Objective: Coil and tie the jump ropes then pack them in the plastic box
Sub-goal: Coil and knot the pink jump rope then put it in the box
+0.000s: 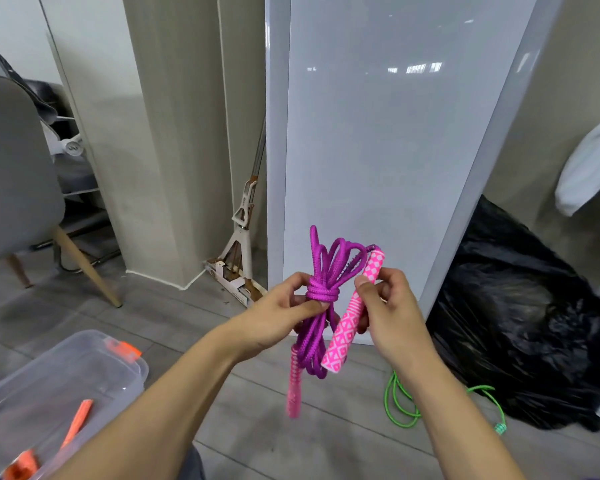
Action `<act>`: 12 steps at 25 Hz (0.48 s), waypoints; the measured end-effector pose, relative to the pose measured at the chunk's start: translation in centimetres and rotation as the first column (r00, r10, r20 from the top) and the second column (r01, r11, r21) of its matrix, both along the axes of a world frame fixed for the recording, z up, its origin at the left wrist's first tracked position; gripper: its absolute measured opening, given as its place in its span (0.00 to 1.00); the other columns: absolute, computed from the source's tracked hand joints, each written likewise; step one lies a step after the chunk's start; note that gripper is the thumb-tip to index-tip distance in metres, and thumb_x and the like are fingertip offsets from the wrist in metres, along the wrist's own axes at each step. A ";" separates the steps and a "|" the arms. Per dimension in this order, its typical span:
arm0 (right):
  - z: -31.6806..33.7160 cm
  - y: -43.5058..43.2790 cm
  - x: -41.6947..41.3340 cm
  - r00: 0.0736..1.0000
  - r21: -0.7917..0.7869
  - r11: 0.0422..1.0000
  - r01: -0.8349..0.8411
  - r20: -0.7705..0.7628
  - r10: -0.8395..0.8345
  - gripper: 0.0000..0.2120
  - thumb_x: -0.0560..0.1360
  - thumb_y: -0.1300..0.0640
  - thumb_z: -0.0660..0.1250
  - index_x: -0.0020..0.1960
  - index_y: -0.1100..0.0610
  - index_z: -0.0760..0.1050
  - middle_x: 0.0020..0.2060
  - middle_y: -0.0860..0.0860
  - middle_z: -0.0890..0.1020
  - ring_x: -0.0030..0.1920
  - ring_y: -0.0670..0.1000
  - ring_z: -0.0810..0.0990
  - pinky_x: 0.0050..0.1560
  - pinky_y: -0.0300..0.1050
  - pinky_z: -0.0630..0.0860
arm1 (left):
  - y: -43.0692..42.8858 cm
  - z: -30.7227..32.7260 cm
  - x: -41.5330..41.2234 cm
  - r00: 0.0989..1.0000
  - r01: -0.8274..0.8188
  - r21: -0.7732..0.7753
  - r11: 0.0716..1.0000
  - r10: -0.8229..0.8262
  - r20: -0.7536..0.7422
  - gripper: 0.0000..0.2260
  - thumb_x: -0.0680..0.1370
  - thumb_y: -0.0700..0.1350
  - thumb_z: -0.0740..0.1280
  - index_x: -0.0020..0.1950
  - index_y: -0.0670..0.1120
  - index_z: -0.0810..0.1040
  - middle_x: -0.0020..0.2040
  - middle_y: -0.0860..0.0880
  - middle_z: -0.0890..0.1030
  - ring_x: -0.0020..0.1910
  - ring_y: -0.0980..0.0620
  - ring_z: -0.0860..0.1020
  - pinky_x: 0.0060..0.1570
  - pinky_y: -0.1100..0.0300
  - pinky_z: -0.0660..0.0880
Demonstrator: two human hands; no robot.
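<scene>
- Flooring (291, 427) of grey planks underfoot, with a white panel (378, 150) upright behind, a black bag (520, 323) slumped at right and a grey chair (11, 174) at left.
- Plastic box (66, 344), clear with orange latches, low at the left edge; lid on or off, hard to tell. Orange pieces (78, 422) inside, likely part of a rope already packed, though too cropped to be sure.
- Left hand (278, 317) pinching the purple jump rope (321, 292) just below its wrapped knot, thumb and fingers curled round the bundle.
- Right hand (392, 313) curled round one pink patterned handle (350, 317), held just beside the bundle.
- Purple jump rope up in the air between both hands, well apart from the box: gathered into loops, several turns cinched round the middle, second pink handle (293, 389) dangling below.
- Green jump rope (400, 400) loose on the floor near the black bag, uncoiled and untouched.
- Stage, as judged: purple rope coiled and all but tied, the held handle apparently left to pull tight or tuck; packing it to follow; green rope wholly to do.
</scene>
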State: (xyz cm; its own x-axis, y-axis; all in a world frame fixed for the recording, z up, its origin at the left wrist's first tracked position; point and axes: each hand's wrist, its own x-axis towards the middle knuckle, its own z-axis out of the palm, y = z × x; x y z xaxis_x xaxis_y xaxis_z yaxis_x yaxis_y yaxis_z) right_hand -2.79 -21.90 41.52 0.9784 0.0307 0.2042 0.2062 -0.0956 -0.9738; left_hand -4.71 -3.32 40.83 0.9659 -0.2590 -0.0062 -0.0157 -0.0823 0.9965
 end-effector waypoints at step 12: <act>-0.5 1.8 -1.3 0.925 -0.203 0.921 0.333 0.260 -0.277 0.08 0.80 0.53 0.65 0.53 0.54 0.66 0.36 0.46 0.78 0.39 0.53 0.78 0.41 0.51 0.72 | -0.2 0.8 0.0 0.995 -0.078 0.025 0.997 0.076 0.060 0.09 0.84 0.43 0.61 0.63 0.46 0.71 0.50 0.42 0.85 0.50 0.44 0.85 0.48 0.55 0.81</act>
State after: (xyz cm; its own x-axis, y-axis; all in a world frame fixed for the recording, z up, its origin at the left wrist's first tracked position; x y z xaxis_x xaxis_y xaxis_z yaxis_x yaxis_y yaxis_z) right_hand -4.05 -20.14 41.03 0.8780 -0.1871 0.4406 0.3369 -0.4125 -0.8464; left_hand -4.68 -3.57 41.65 0.9818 -0.1846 0.0452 -0.0669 -0.1130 0.9913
